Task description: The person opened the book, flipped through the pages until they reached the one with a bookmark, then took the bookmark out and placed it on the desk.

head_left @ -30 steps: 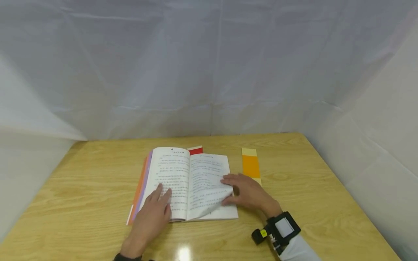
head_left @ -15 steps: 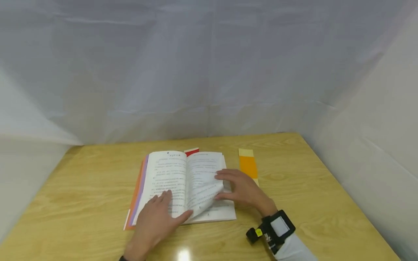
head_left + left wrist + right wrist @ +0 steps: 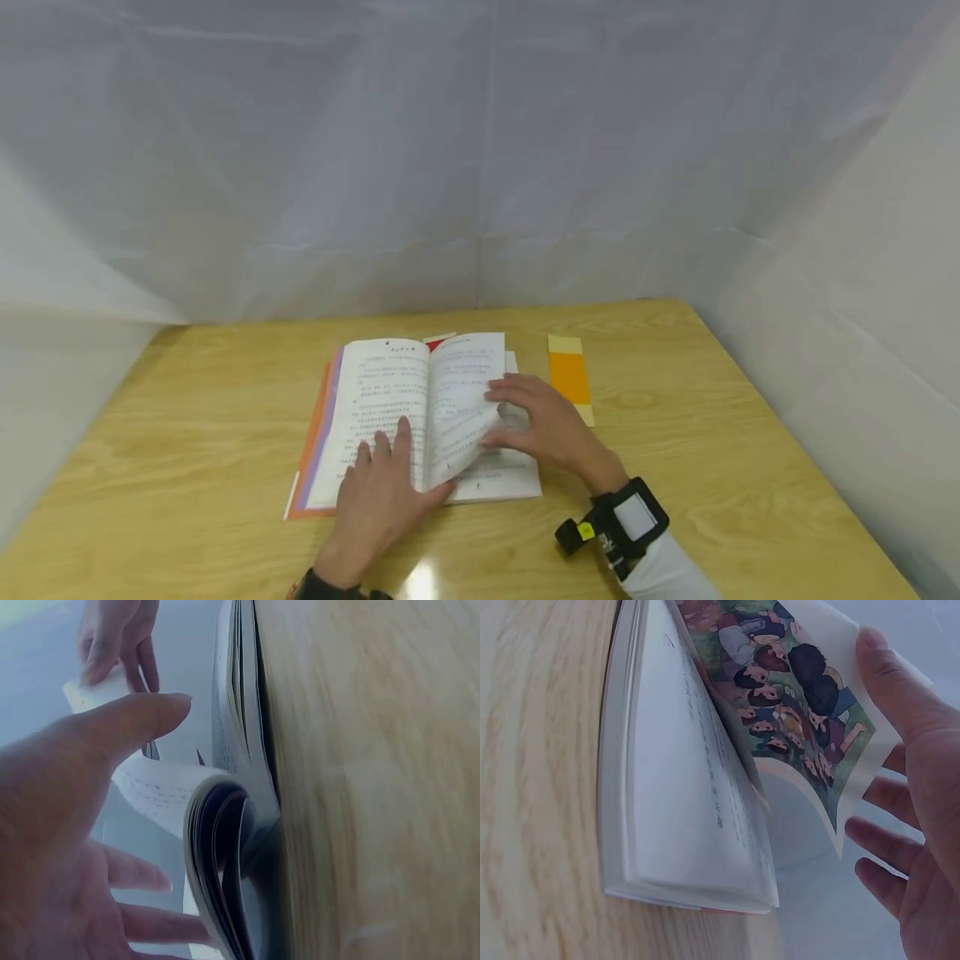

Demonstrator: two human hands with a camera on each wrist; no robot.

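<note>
Head view is showing an open book lying on the wooden table. Left hand is pressing flat, fingers straight, on the left-hand pages. Right hand is pinching a lifted page between thumb and fingers. Just beyond its knuckles an orange bookmark is lying.
</note>
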